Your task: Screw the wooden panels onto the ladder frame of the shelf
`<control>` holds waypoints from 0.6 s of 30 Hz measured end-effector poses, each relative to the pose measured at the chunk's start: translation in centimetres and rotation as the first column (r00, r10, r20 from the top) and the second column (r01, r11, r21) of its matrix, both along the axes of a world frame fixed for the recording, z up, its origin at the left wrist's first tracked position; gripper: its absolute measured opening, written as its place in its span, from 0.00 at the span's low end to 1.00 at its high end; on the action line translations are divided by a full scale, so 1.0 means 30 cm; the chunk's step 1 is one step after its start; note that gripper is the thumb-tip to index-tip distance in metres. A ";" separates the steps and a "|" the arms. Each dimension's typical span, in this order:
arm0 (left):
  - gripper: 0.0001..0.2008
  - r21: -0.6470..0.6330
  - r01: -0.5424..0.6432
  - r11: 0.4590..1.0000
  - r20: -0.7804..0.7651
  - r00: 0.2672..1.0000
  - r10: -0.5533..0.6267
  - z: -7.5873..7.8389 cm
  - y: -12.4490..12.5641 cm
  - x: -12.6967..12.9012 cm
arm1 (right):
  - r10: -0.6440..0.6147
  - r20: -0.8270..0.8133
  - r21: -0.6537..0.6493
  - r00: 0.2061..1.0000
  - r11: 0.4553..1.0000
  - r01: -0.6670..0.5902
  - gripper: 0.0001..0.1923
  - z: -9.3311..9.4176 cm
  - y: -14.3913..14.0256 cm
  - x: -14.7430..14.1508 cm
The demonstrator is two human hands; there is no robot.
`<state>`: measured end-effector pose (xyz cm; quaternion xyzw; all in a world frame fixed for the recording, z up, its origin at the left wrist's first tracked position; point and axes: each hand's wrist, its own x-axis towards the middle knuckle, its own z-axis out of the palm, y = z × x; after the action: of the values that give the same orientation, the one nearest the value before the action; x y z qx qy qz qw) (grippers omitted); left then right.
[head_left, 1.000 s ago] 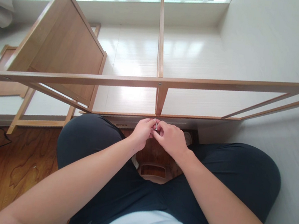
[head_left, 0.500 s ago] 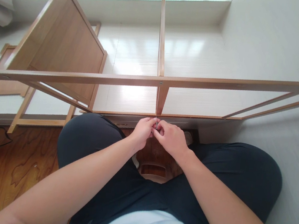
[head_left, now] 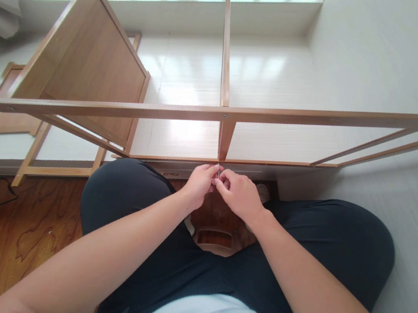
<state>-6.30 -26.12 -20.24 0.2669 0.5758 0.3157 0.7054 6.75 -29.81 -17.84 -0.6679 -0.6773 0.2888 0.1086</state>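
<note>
Close under the lower rail of a light-brown wooden frame, my two hands meet fingertip to fingertip. My right hand is closed, its thumb and forefinger pinching a thin silvery hex key. My left hand is closed too, its fingertips around the same key near the foot of the upright. The fingers cover most of the key, and where its tip sits is hidden. Above the hands runs the frame's long upper rail, with a bolt head over the upright.
A wooden panel leans at the left, with a smaller panel lying beyond it. The frame stands on a pale window ledge. Between my knees is a stool's edge. A pale wall bounds the right side.
The hex key has turned slightly between my fingers and looks thinner now. Both hands stay at the same place under the rail.
</note>
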 end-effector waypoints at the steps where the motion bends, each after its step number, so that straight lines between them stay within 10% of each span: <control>1: 0.10 -0.001 0.000 1.000 -0.002 1.000 0.000 0.001 0.000 0.001 | -0.001 -0.003 -0.001 1.000 1.000 0.001 0.12 0.000 0.000 0.000; 18: 0.08 0.008 0.009 1.000 -0.064 0.998 -0.009 -0.001 0.002 0.000 | 0.048 -0.106 -0.004 0.993 0.999 -0.049 0.09 -0.015 0.002 0.023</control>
<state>-6.31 -26.05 -20.29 0.2826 0.5957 0.3061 0.6867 7.44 -29.76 -18.29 -0.6353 -0.6857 0.3285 0.1350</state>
